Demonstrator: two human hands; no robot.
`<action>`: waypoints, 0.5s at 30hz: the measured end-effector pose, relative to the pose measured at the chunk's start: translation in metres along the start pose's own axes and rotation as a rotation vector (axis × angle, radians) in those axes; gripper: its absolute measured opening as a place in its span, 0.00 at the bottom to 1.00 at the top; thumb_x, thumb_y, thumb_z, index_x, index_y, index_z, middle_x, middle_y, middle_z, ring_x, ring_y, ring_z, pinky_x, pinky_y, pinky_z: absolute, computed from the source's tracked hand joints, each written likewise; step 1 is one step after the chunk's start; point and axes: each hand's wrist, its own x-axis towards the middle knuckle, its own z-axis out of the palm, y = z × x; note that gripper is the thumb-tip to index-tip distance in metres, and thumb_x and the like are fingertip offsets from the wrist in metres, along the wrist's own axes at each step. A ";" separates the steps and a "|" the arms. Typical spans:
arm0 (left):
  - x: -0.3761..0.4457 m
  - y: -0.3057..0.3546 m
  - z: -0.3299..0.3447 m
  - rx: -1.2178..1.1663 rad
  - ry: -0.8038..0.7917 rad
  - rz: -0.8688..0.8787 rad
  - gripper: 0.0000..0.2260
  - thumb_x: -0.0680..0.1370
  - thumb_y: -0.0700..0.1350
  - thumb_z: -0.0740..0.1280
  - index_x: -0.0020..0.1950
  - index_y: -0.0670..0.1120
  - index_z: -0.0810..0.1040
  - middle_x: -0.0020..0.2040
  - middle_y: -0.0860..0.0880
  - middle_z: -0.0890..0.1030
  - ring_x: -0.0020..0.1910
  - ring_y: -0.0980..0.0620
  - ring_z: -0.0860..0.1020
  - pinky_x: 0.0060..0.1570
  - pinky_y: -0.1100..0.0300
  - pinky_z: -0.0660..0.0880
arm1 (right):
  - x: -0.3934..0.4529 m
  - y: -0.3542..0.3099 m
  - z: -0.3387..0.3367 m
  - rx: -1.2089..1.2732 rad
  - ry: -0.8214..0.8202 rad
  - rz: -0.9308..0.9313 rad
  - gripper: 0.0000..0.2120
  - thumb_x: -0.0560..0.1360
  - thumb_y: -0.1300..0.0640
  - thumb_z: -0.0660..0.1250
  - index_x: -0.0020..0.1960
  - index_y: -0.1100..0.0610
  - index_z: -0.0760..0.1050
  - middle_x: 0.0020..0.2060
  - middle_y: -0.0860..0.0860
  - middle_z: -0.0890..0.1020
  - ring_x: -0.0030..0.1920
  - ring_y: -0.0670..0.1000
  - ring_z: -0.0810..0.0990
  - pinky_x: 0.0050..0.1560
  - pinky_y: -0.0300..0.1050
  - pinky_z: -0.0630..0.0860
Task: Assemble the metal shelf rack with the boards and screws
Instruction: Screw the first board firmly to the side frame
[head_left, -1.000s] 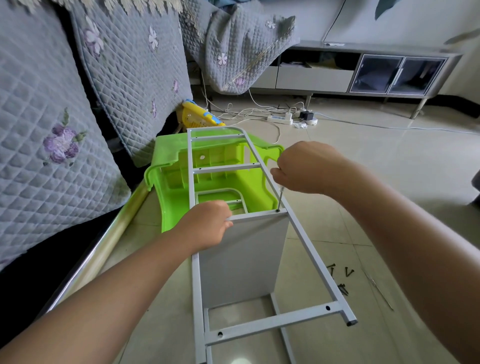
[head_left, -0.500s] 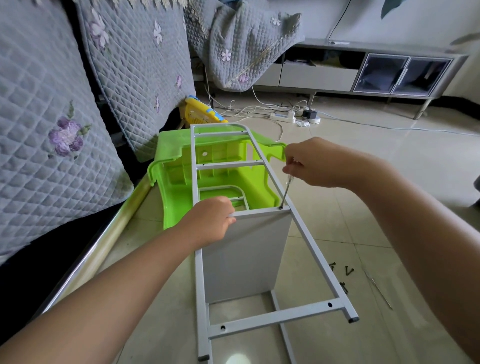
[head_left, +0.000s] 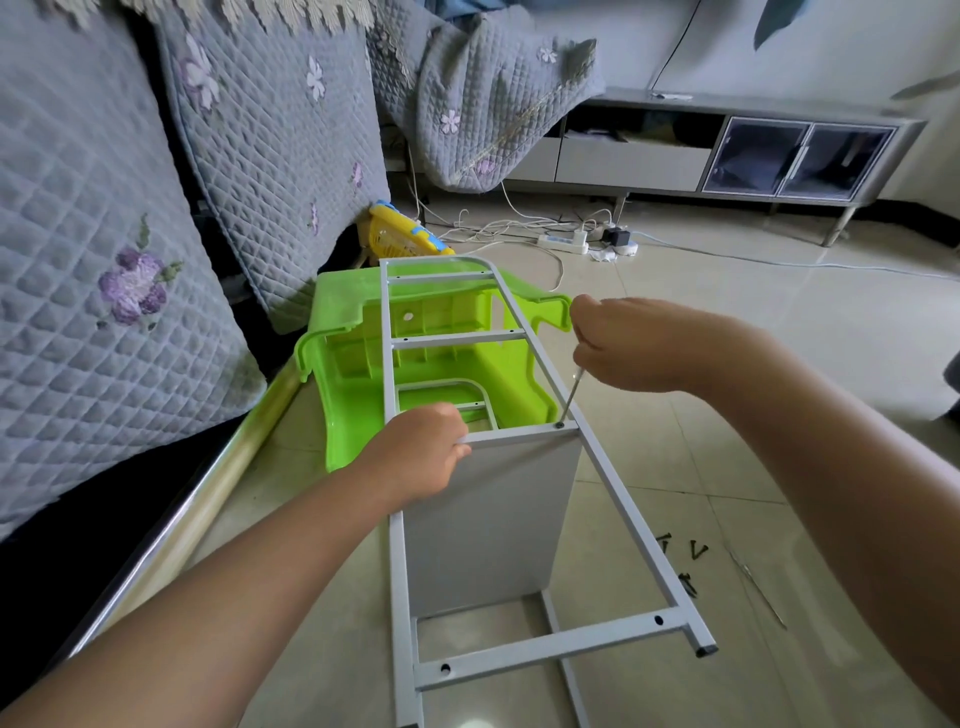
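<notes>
rack frame (head_left: 618, 499) lies on floor, far end on green stool (head_left: 358, 374) | left hand (head_left: 423, 452) fingers grip board (head_left: 493, 525) edge | right hand (head_left: 631, 345) fingers grip screwdriver (head_left: 570, 397) on screw (head_left: 559, 424) | risk: tip slipping off, board shifting, hole misaligning

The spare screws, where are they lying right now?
In the head view the loose screws lie on the floor tiles at lower right, just outside the metal frame's right rail, below the right forearm.
</notes>
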 end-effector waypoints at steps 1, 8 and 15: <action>0.000 0.000 0.000 -0.002 0.005 0.002 0.12 0.81 0.45 0.57 0.48 0.38 0.73 0.52 0.43 0.73 0.52 0.45 0.72 0.48 0.56 0.66 | 0.001 0.002 0.000 0.012 -0.020 -0.016 0.04 0.78 0.61 0.52 0.44 0.59 0.59 0.34 0.51 0.66 0.43 0.55 0.67 0.42 0.43 0.62; -0.002 0.000 0.000 -0.018 0.013 0.013 0.09 0.80 0.45 0.58 0.42 0.42 0.69 0.46 0.45 0.68 0.51 0.44 0.72 0.46 0.57 0.66 | -0.002 0.006 -0.006 -0.099 0.025 -0.028 0.11 0.80 0.55 0.54 0.49 0.61 0.70 0.47 0.57 0.74 0.43 0.53 0.67 0.42 0.41 0.62; -0.001 0.000 0.001 -0.009 0.011 0.023 0.10 0.80 0.45 0.57 0.41 0.43 0.65 0.45 0.49 0.66 0.51 0.45 0.72 0.46 0.58 0.65 | 0.000 0.001 0.000 -0.238 0.042 0.081 0.19 0.81 0.50 0.48 0.53 0.61 0.73 0.55 0.58 0.76 0.55 0.59 0.74 0.46 0.44 0.65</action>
